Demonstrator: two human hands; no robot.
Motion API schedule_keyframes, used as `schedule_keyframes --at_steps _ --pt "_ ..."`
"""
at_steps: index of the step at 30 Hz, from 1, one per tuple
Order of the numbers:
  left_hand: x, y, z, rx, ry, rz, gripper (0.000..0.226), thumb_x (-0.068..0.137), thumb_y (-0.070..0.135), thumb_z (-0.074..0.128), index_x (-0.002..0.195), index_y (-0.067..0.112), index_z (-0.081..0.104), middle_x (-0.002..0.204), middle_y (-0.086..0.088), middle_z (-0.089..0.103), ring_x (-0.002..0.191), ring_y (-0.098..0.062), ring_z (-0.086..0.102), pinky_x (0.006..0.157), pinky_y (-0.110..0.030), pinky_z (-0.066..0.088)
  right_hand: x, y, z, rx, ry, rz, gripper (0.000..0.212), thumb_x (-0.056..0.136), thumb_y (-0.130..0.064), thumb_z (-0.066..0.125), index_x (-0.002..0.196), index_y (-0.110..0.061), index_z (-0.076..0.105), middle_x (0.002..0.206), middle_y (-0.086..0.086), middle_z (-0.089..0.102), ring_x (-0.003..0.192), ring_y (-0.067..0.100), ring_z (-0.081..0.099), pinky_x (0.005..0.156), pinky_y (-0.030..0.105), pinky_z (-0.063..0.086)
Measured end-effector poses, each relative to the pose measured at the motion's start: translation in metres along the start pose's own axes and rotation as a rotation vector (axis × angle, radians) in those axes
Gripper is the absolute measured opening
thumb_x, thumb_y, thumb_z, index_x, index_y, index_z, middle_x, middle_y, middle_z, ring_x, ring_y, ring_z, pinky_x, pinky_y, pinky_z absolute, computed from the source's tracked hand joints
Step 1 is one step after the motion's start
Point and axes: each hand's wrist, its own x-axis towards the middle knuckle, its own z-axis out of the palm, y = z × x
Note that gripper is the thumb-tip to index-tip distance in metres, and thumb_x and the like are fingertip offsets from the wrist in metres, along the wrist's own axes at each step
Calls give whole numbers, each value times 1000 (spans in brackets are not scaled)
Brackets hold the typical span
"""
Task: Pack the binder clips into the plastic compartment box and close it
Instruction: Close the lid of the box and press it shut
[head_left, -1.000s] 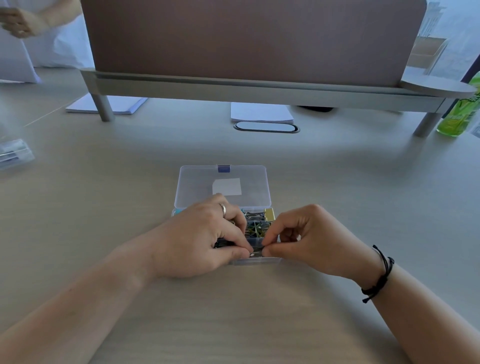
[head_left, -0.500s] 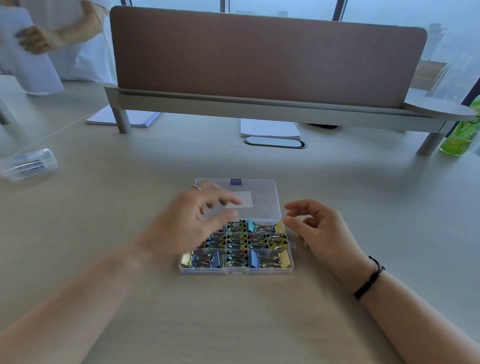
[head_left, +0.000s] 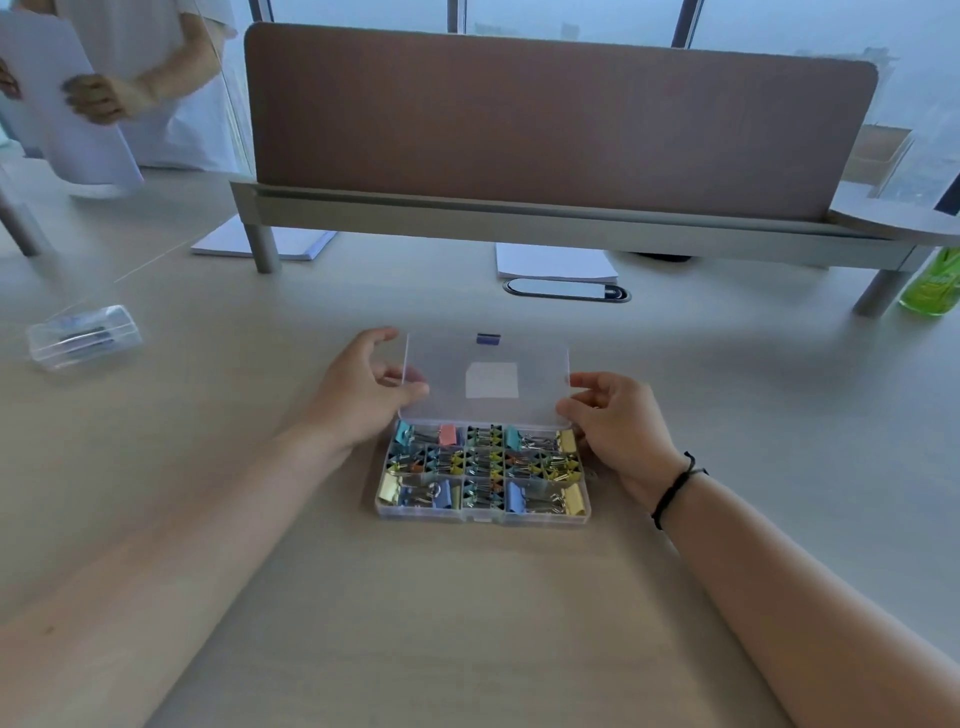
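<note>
Desk (head_left: 467, 623), frame centre: compartment box (head_left: 483, 512) full of binder clips (head_left: 535, 499), lid (head_left: 488, 358) open. Left hand (head_left: 358, 395) and right hand (head_left: 618, 421) pinch the lid's side edges. Closing step; next, fold lid forward, press latch.

Pale desk (head_left: 467, 623) with brown divider screen (head_left: 545, 119), paper pads (head_left: 550, 262), green bottle (head_left: 932, 286) (far right), small clear case (head_left: 83, 336).

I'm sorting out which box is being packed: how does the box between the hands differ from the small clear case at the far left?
The compartment box lies open, lid raised between both hands; the small clear case looks closed and untouched. The compartment box is larger, with divided cells of colourful binder clips; the case shows only a few dark items, too blurred to name. Both are clear plastic on the table.
</note>
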Motion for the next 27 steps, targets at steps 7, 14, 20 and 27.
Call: schedule_keyframes --at_steps 7,14,20,27 --pt "-13 3 -11 -360 -74 44 24 88 13 69 111 13 66 96 -6 75 91 -28 70 84 -39 56 -7 -1 -4 181 -36 -99 21 91 -37 62 100 -20 72 95 4 73 75 16 61 77 34 55" --pt "-36 8 -26 -347 -317 226 69 80 77 52 83 14 79 101 -13 76 105 -26 70 100 -36 49 -23 1 -18 367 -231 -104 58 85 -59 47 88 -9 76 107 8 74 105 30 66 97 43 49" --pt "-55 1 -25 226 -504 410 36 98 40 46 111 26 76 123 18 69 127 4 53 114 -23 33 -32 1 -17 -121 -375 -306 14 91 -29 64 93 -26 78 115 -17 70 111 1 63 97 30 52" --pt "-55 3 -16 698 -595 541 54 95 65 41 146 46 37 149 38 25 141 22 6 120 -16 1 -38 -3 -13 -500 -539 -382 41 92 -53 50 133 -54 46 148 -36 30 144 -11 8 118 23 14"
